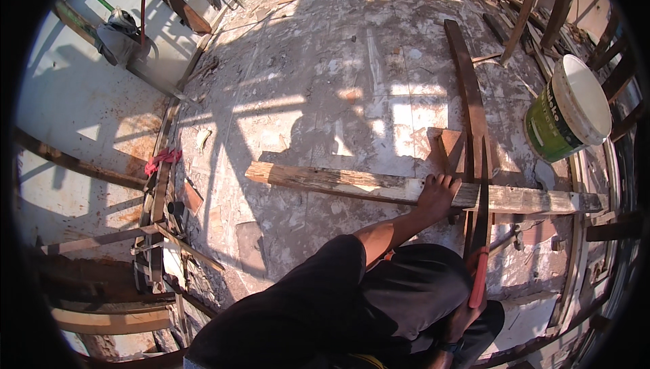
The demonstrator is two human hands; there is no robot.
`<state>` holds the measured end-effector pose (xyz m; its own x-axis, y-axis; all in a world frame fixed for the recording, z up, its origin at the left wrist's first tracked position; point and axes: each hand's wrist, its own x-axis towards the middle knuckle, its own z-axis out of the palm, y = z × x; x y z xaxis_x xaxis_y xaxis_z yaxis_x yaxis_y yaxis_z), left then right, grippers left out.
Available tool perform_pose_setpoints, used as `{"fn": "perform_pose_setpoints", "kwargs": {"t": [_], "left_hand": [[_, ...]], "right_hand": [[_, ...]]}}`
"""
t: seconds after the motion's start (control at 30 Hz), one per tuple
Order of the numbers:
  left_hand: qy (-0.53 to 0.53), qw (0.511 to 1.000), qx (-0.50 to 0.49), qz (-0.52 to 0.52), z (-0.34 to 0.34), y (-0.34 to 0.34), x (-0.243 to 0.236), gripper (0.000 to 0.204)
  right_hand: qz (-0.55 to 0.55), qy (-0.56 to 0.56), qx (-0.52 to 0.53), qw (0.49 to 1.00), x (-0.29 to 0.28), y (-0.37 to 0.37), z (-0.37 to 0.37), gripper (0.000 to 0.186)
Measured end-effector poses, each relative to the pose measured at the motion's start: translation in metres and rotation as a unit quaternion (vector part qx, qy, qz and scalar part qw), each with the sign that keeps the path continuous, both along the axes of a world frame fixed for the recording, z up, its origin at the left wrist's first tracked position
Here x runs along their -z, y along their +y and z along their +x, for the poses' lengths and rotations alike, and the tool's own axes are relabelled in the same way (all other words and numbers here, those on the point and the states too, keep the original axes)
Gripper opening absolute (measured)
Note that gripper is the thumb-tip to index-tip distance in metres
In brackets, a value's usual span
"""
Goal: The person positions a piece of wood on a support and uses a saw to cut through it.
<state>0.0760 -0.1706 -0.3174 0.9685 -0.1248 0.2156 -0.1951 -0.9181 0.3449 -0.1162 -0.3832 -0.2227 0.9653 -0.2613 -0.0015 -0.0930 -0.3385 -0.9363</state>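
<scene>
A long weathered wooden plank (325, 181) lies crosswise in front of me, its paint worn and its left end rough. My left hand (439, 196) is closed over it, fingers curled across the top right of its middle. My right hand (464, 318), low by my knee, grips the red handle of a hand saw (482, 216). The saw's dark blade points away from me and crosses the plank just right of my left hand. Whether the teeth have cut into the wood is too dark to tell. Beneath the plank, a brown beam (467, 88) runs away from me.
A white bucket with a green label (552, 122) stands at the right. A triangular wood piece (452, 149) sits beside the beam. Right of the saw lies what looks like a hammer (518, 239). Frame timbers line both sides; a red cloth (162, 159) is at the left.
</scene>
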Motion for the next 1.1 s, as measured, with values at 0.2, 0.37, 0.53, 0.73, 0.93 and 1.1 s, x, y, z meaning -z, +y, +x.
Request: {"fn": "perform_pose_setpoints", "kwargs": {"t": [0.2, 0.37, 0.53, 0.73, 0.93, 1.1], "left_hand": [[-0.007, 1.0, -0.004, 0.003, 0.001, -0.001, 0.003, 0.088], [-0.009, 1.0, -0.005, -0.011, 0.0, -0.001, 0.004, 0.09], [-0.002, 1.0, -0.011, -0.005, -0.004, 0.003, 0.002, 0.092], [-0.011, 0.999, -0.017, 0.037, -0.001, 0.001, 0.015, 0.092], [0.016, 1.0, -0.013, -0.004, 0.006, -0.003, 0.004, 0.088], [0.045, 0.999, -0.012, 0.003, 0.004, 0.007, 0.01, 0.092]], "right_hand": [[0.017, 0.007, -0.009, 1.0, 0.001, -0.001, 0.003, 0.031], [0.034, 0.015, -0.005, 0.999, 0.005, -0.005, 0.003, 0.028], [0.041, 0.028, -0.051, 0.997, -0.002, -0.002, -0.002, 0.042], [0.024, 0.013, -0.007, 1.0, -0.018, 0.012, 0.001, 0.023], [0.0, -0.01, -0.031, 0.999, -0.036, 0.008, 0.021, 0.025], [0.01, 0.023, -0.032, 0.999, -0.028, 0.018, 0.026, 0.025]]}}
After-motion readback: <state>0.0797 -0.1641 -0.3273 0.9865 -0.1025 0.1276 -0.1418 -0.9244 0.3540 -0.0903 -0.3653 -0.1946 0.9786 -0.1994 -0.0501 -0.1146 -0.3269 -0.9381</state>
